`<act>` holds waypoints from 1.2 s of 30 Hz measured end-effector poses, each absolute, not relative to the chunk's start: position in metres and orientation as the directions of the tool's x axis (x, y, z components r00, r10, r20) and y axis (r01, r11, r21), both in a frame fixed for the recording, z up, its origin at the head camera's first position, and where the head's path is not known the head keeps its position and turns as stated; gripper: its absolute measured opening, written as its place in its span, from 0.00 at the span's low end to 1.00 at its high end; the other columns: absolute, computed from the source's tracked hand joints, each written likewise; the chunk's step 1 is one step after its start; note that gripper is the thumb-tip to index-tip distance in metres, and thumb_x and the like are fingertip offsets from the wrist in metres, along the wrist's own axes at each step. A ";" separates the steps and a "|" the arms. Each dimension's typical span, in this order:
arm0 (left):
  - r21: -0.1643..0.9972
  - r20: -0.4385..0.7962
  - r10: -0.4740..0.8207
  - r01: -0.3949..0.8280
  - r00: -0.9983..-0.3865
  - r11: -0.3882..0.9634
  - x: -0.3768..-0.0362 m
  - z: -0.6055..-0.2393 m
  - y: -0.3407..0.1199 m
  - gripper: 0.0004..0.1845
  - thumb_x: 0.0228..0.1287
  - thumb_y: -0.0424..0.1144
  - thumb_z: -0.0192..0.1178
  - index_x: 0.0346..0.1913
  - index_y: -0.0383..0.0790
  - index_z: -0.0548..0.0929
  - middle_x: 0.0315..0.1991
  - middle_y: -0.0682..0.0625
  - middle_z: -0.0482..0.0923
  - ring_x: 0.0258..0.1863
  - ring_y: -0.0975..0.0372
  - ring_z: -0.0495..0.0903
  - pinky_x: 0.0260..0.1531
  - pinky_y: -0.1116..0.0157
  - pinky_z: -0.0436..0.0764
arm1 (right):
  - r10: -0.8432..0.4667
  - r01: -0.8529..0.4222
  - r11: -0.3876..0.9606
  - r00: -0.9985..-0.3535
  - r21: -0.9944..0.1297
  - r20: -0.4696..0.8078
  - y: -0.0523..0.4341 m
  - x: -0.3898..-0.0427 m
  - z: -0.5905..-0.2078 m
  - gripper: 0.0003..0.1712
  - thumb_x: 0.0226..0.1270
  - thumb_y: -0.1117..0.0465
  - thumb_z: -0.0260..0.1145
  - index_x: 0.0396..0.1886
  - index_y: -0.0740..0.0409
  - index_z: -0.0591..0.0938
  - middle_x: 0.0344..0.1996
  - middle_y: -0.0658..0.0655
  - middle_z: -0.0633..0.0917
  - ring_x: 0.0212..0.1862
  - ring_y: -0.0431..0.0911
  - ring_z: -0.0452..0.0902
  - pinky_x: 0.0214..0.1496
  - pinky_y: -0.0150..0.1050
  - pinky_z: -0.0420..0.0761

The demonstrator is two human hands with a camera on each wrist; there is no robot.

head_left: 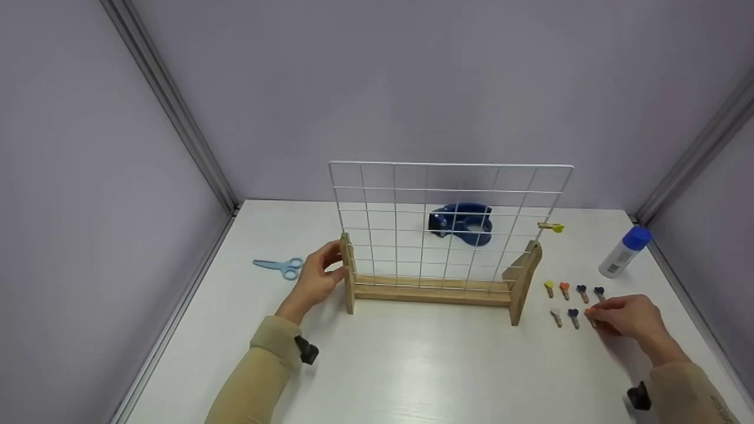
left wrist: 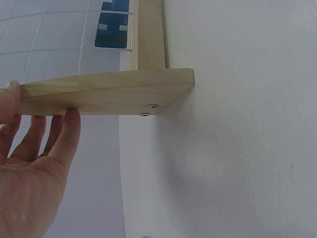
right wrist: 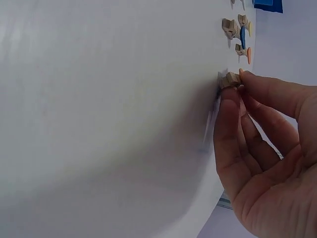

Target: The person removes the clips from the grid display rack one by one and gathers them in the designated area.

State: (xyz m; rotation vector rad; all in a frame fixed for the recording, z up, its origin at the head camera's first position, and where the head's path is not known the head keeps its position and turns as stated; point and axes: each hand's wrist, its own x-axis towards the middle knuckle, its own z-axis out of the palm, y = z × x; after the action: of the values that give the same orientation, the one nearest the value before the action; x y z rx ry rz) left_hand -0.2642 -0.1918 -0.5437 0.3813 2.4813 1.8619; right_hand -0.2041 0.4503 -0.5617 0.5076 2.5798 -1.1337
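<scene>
A white wire grid (head_left: pixel 447 224) stands upright in a wooden stand (head_left: pixel 430 292) at mid-table. My left hand (head_left: pixel 337 265) grips the stand's left wooden foot (left wrist: pixel 109 91), thumb on one face and fingers on the other. One yellow-tipped wooden clip (head_left: pixel 551 227) is clipped on the grid's right edge. Several small wooden clips (head_left: pixel 572 291) with coloured heart tips lie in rows right of the stand. My right hand (head_left: pixel 602 315) rests on the table beside them and pinches one clip (right wrist: pixel 229 79) between thumb and fingertips, down at the table surface.
A blue tape dispenser (head_left: pixel 462 222) sits behind the grid. Light blue scissors (head_left: pixel 278 266) lie to the left of my left hand. A white bottle with a blue cap (head_left: pixel 624 252) stands at the right table edge. Grey walls close the table in on three sides.
</scene>
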 end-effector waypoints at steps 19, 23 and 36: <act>0.943 0.162 0.205 0.212 -0.965 0.255 -0.265 -0.544 -0.191 0.30 0.74 0.19 0.62 0.76 0.37 0.80 0.75 0.33 0.80 0.77 0.39 0.79 0.81 0.37 0.78 | 0.217 0.431 0.663 -0.893 -0.613 -0.394 0.450 -0.203 -0.553 0.25 0.77 0.55 0.77 0.60 0.73 0.88 0.33 0.49 0.94 0.35 0.43 0.85 0.35 0.34 0.89; 0.948 0.145 0.196 0.193 -0.970 0.253 -0.265 -0.544 -0.191 0.30 0.75 0.20 0.62 0.77 0.39 0.80 0.74 0.36 0.81 0.77 0.40 0.79 0.80 0.38 0.80 | 0.217 0.441 0.639 -0.890 -0.630 -0.402 0.451 -0.204 -0.552 0.25 0.78 0.58 0.75 0.62 0.74 0.86 0.36 0.51 0.95 0.37 0.43 0.87 0.37 0.34 0.91; 0.954 0.122 0.185 0.167 -0.975 0.249 -0.263 -0.545 -0.192 0.30 0.76 0.21 0.63 0.77 0.41 0.80 0.75 0.39 0.81 0.78 0.41 0.78 0.82 0.35 0.76 | 0.180 0.221 0.671 -0.975 -0.708 -0.133 0.423 -0.199 -0.512 0.32 0.85 0.46 0.67 0.68 0.69 0.86 0.44 0.49 0.96 0.43 0.34 0.90 0.41 0.27 0.88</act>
State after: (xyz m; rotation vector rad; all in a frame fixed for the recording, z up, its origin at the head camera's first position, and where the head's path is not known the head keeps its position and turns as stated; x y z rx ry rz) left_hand -0.2629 -0.1923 -0.5447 0.3478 2.4711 1.8837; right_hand -0.1991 0.4234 -0.5121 0.3390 2.8239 -1.2075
